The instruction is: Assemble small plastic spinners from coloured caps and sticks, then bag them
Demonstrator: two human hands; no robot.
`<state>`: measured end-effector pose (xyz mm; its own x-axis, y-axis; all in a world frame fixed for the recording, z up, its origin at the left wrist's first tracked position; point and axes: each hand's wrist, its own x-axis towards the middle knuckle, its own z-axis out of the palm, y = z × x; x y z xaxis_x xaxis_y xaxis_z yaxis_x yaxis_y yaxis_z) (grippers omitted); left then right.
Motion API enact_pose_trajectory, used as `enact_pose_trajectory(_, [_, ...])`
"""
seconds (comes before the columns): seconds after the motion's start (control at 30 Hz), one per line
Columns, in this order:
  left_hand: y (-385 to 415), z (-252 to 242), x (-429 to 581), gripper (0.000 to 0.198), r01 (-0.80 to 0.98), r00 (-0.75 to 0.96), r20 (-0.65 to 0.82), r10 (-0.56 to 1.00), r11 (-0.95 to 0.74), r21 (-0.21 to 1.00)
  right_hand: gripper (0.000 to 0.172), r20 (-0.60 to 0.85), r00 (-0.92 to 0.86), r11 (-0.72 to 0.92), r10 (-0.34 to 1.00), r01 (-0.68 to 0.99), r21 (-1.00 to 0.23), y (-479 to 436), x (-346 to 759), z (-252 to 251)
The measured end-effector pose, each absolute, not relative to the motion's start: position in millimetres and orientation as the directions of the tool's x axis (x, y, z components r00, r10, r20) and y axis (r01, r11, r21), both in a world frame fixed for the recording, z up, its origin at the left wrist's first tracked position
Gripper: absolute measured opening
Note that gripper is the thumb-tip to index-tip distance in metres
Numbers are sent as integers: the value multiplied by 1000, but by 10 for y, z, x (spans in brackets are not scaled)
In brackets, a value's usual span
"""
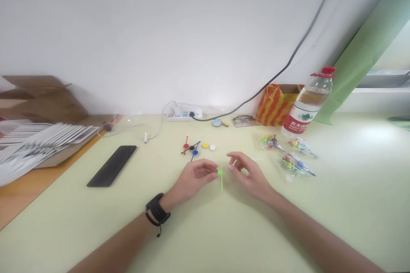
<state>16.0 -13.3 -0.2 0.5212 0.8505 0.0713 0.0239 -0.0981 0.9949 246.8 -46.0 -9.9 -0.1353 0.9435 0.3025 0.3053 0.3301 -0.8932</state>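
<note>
Between the thumb and fingertips of my left hand (199,175) is a small green spinner with an arrow-like pointer (221,182), held upright just over the table. My right hand (250,175) hovers to its right with the fingers loosely bent and apart, not touching the green piece. Beyond my left hand lie a red spinner (186,146), a black spinner (191,148) and a blue spinner (195,152), close together. Beside them are a yellow round base (205,145) and a white round base (212,147). A thin white strip (258,159) shows partly behind my right hand.
Several clear bags of coloured parts (296,165) lie at right, near a large water bottle (307,104) and a striped bag (275,106). A black phone-like slab (112,166) rests at left, by stacked white items (48,138). A power strip (185,114) lies along the wall.
</note>
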Motion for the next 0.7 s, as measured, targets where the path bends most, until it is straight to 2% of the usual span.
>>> enact_pose_trajectory(0.17, [-112, -8, 149, 25, 34, 486, 80, 870, -111, 993, 60, 346, -223, 400, 911, 280, -873, -506, 2452, -111])
enact_pose_trajectory(0.2, [-109, -5, 148, 26, 37, 481, 79, 873, -110, 993, 59, 349, -212, 398, 913, 266, -878, -514, 2445, -109])
enact_pose_trajectory(0.3, [-103, 0, 148, 26, 43, 461, 79, 884, -111, 993, 28, 274, -276, 342, 921, 240, -909, -520, 2443, -89])
enact_pose_trajectory(0.37, [-100, 1, 148, 27, 47, 448, 78, 891, -111, 993, 53, 175, -373, 265, 911, 208, -942, -510, 2457, -60])
enact_pose_trajectory(0.43, [-98, 1, 147, 28, 53, 441, 79, 894, -114, 992, 63, 126, -405, 212, 906, 174, -962, -499, 2470, -19])
enact_pose_trajectory(0.7, [-104, 9, 144, 26, 62, 445, 98, 890, -140, 988, 41, 134, -263, 180, 956, 161, -970, -472, 2452, 61])
